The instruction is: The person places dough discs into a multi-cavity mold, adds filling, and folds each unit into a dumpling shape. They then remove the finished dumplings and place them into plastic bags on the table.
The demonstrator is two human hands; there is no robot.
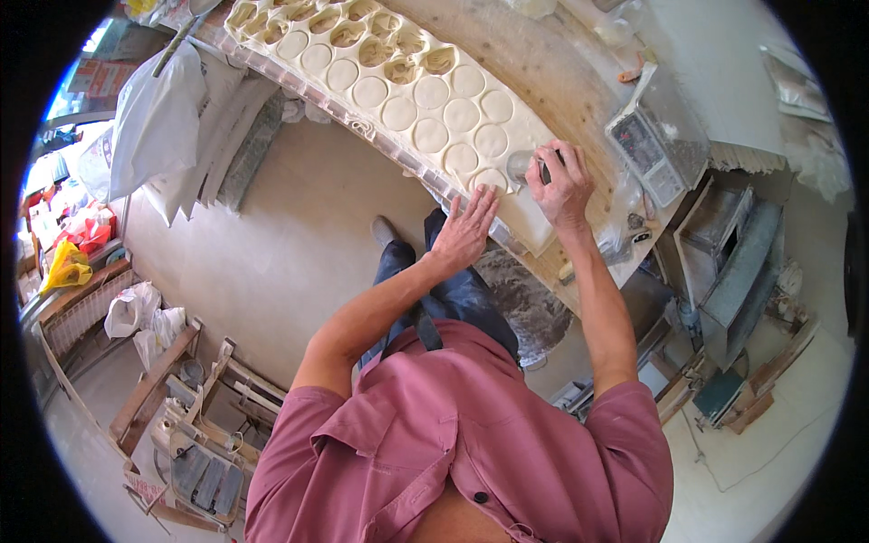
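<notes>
A long sheet of rolled dough (434, 112) lies along the wooden worktable (577, 88). Rows of round cuts mark it; towards the upper left several rounds are gone, leaving holes with torn dough in them. My right hand (563, 180) grips a round metal cutter (521, 167) by its dark handle, at the sheet's right part. The cutter's lower rim is partly hidden, so its contact with the dough cannot be told. My left hand (468, 220) rests with fingers extended on the dough's near edge, just below a cut round (489, 181), and holds nothing.
A digital scale (645, 149) stands on the table to the right. Metal equipment (726, 251) is beyond the table's right end. White sacks (163, 122) stand at the left. A dusty dark bag or sack (523, 298) is below the table's near edge.
</notes>
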